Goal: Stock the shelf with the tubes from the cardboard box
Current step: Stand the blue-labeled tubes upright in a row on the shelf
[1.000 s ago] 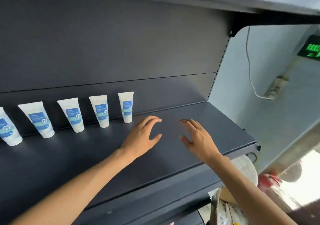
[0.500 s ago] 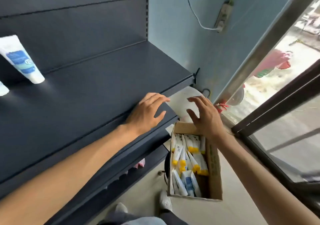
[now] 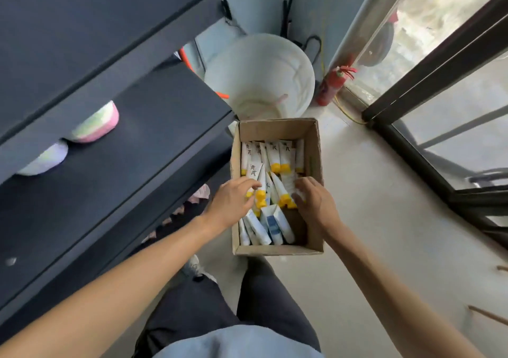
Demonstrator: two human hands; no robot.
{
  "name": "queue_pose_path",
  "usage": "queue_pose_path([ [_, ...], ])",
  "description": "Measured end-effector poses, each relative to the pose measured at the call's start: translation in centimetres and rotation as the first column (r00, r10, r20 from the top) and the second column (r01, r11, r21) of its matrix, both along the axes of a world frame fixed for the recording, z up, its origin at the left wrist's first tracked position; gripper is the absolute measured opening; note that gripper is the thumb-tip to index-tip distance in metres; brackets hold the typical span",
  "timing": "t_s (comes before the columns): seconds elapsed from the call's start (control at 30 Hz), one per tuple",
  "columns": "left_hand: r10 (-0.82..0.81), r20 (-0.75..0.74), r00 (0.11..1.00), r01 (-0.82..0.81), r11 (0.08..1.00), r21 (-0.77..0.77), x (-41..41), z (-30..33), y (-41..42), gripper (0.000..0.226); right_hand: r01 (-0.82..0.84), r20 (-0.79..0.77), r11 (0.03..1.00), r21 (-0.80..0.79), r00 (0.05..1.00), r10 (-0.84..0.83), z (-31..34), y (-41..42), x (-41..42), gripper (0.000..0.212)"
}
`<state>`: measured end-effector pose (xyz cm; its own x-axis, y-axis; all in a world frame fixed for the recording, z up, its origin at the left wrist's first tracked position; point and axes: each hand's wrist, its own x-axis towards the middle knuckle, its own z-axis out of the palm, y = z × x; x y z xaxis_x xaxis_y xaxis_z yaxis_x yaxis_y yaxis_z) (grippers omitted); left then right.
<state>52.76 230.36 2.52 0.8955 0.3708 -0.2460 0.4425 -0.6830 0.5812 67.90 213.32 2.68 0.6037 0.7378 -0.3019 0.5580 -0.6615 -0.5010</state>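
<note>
Now both hands are down in the cardboard box (image 3: 276, 130) on the floor; a second ago they hovered spread over the bare end of the shelf (image 3: 110, 165), and half a second ago they were just clearing its front edge. View has swung from shelf to floor with them.

Left hand (image 3: 233, 202): fingers reach over the yellow-capped tubes (image 3: 275, 154) at the box's left side, lying on them; whether they have closed round one, cannot tell. Right hand (image 3: 313, 201): fingers curled down among the tubes near the right wall, tips hidden; grip likewise unclear.

Box well filled: yellow-capped tubes at the far end and middle, blue-and-white tubes (image 3: 270, 225) at the near end. None lifted out yet.

Judgement: one placing round is over, the next pick starting. Plenty of stock left, so the task looks far from done.

Nearby: white bucket (image 3: 261, 74) behind the box, red extinguisher (image 3: 331, 85) by the glass door.
</note>
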Motion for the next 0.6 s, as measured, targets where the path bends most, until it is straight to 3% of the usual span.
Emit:
queue_pose_path([
  [0.13, 0.117, -0.244, 0.963, -0.158, 0.975, -0.158, 0.6, -7.6, -1.8, 0.032, 0.083, -0.134, 0.986, -0.145, 0.986, -0.102, -7.4, -1.4, -0.1, 0.020],
  [0.27, 0.213, -0.453, 0.866, -0.362, 0.891, -0.274, 1.6, -14.0, -3.3, 0.044, 0.074, -0.249, 0.966, -0.249, 0.959, -0.137, -14.3, -2.5, -0.7, 0.022],
  [0.43, 0.249, -0.565, 0.787, -0.446, 0.862, -0.241, 3.6, -20.1, -5.7, 0.040, 0.096, -0.304, 0.932, -0.349, 0.929, -0.209, -20.3, -3.2, -2.3, 0.037],
  [0.6, 0.448, -0.579, 0.681, -0.621, 0.773, -0.132, 5.9, -23.1, -7.4, 0.053, 0.034, -0.179, 0.912, -0.410, 0.977, -0.117, -23.4, -3.3, -3.2, 0.043],
])
